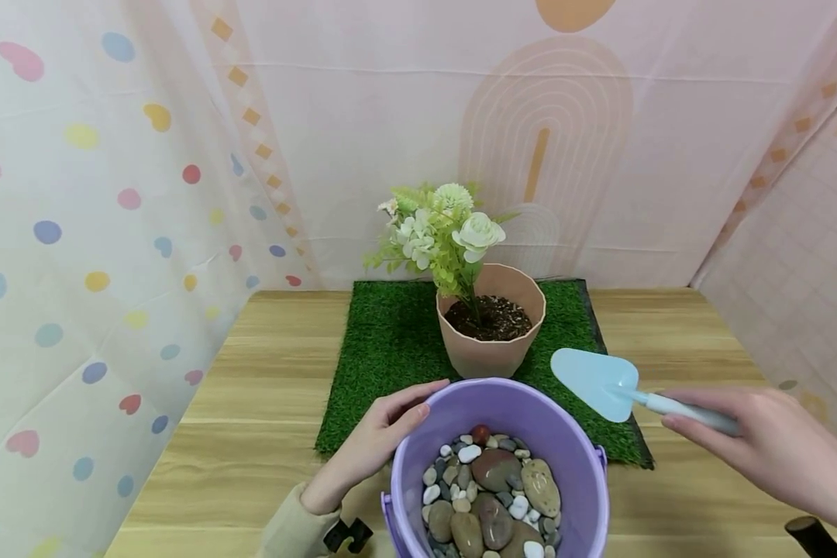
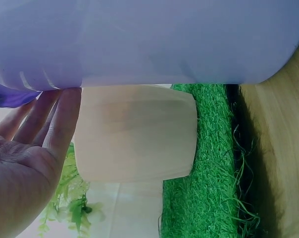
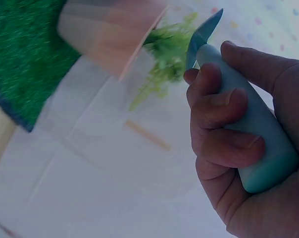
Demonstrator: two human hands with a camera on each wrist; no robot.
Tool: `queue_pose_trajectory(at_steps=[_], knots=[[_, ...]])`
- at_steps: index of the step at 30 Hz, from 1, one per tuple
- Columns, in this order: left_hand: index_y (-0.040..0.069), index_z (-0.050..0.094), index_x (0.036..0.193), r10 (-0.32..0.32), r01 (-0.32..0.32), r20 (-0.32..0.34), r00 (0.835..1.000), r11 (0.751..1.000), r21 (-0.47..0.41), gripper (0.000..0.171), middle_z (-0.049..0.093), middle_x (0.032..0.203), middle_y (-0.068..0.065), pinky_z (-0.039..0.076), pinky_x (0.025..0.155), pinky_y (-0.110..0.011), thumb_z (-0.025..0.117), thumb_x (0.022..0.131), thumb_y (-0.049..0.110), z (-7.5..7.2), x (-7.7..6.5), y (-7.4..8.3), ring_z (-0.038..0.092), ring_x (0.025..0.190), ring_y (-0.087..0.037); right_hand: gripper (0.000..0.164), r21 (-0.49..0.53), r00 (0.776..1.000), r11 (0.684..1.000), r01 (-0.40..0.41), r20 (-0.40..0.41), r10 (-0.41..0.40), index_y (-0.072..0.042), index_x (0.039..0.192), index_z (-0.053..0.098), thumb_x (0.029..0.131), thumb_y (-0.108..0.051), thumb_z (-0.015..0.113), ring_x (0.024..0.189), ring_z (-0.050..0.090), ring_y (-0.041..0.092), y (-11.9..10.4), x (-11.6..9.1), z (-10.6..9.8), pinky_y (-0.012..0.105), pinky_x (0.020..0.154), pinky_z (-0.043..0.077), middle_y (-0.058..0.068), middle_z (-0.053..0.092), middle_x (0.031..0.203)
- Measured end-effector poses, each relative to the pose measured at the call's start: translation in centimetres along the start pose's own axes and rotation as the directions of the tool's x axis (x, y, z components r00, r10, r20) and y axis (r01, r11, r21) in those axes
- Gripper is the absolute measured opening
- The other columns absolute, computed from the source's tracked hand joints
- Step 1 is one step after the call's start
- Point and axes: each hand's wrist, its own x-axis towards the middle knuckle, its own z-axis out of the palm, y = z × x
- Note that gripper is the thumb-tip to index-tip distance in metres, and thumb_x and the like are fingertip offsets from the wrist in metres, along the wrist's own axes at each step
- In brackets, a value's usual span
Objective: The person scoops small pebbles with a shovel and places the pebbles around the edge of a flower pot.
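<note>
In the head view my right hand (image 1: 774, 442) grips the handle of a light blue trowel (image 1: 600, 384), its blade over the right side of the grass mat. Close up, the fingers (image 3: 224, 106) curl round the trowel's pale handle (image 3: 258, 109). My left hand (image 1: 384, 434) touches the upper left of a purple bucket (image 1: 586, 465) near its rim. In the left wrist view the fingers (image 2: 63, 116) reach fairly straight to the bucket's outside (image 2: 139, 44). Inside the bucket lie large brown stones (image 1: 495, 519) and many small pebbles (image 1: 453, 473); its bottom left is cut off.
Behind the bucket, a peach flowerpot (image 1: 484, 356) with dark soil (image 1: 498, 318) and white flowers (image 1: 453, 225) stands on a green artificial grass mat (image 1: 390, 333). Beneath is a wooden table (image 1: 251, 403). Patterned curtains (image 1: 384, 116) hang at the back and sides.
</note>
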Motion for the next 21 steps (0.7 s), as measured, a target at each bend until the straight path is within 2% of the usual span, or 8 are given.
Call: queue_pose_trajectory(at_steps=[4,7,9,11,15,17,21], knots=[[0.01,0.05,0.157,0.0,0.0,-0.002,1.0,1.0,0.0,0.046,0.056,0.157,-0.019,0.059,0.098,-0.023,0.045,0.114,0.024,0.0,-0.1,0.2,0.066,0.12,0.007,0.029,-0.001,0.998,0.998,0.058,0.023,-0.058,-0.03,0.111,0.081,0.084,-0.024,0.088,0.066,0.042,-0.012,-1.5,0.8,-0.1,0.016,0.056,0.035,-0.019,0.077,0.089],[0.01,0.05,0.157,0.001,-0.001,-0.002,1.0,1.0,-0.005,0.046,0.056,0.157,-0.02,0.06,0.097,-0.023,0.045,0.114,0.024,0.0,-0.1,0.3,0.067,0.12,0.007,0.03,-0.022,0.992,0.993,0.115,0.051,-0.114,-0.032,0.113,0.081,0.084,-0.029,0.088,0.07,0.048,-0.014,-2.6,1.4,0.0,0.017,0.057,0.041,-0.02,0.077,0.092],[0.009,0.049,0.157,0.005,-0.005,-0.001,1.0,1.0,-0.011,0.047,0.056,0.156,-0.021,0.06,0.096,-0.024,0.045,0.114,0.024,0.0,-0.1,0.3,0.067,0.119,0.006,0.029,-0.022,0.982,0.983,0.18,0.064,-0.179,-0.031,0.113,0.08,0.085,-0.031,0.087,0.068,0.045,-0.015,-3.3,1.8,0.1,0.018,0.056,0.039,-0.026,0.071,0.089],[0.007,0.049,0.158,0.009,-0.009,0.001,1.0,1.0,-0.015,0.047,0.056,0.156,-0.021,0.061,0.096,-0.024,0.045,0.114,0.023,0.0,-0.1,0.2,0.068,0.118,0.006,0.027,-0.011,0.961,0.963,0.269,0.064,-0.268,-0.029,0.112,0.081,0.086,-0.033,0.086,0.07,0.046,-0.017,-4.0,2.2,0.4,0.015,0.056,0.039,-0.027,0.069,0.088],[0.007,0.049,0.157,0.017,-0.017,0.001,1.0,1.0,0.005,0.047,0.055,0.157,-0.019,0.058,0.099,-0.023,0.045,0.113,0.023,0.1,0.0,0.1,0.066,0.121,0.006,0.025,-0.008,0.903,0.906,0.423,0.078,-0.422,-0.029,0.11,0.08,0.086,-0.036,0.085,0.068,0.043,-0.017,-5.1,2.6,0.9,0.012,0.053,0.035,-0.027,0.064,0.083],[0.008,0.05,0.157,0.019,-0.019,0.0,1.0,1.0,0.013,0.046,0.055,0.158,-0.017,0.057,0.102,-0.023,0.045,0.113,0.023,0.2,0.0,0.0,0.065,0.124,0.006,0.026,-0.02,0.886,0.891,0.453,0.118,-0.448,-0.03,0.111,0.08,0.086,-0.035,0.086,0.066,0.043,-0.017,-5.6,2.8,1.0,0.012,0.052,0.036,-0.025,0.063,0.082],[0.011,0.051,0.157,0.018,-0.018,-0.008,1.0,1.0,0.009,0.046,0.055,0.158,-0.017,0.058,0.101,-0.024,0.045,0.113,0.023,0.1,-0.1,0.0,0.065,0.124,0.007,0.029,-0.057,0.864,0.881,0.469,0.235,-0.445,-0.029,0.113,0.08,0.085,-0.031,0.086,0.059,0.035,-0.013,-6.5,3.1,1.2,0.014,0.051,0.032,-0.022,0.055,0.076]])
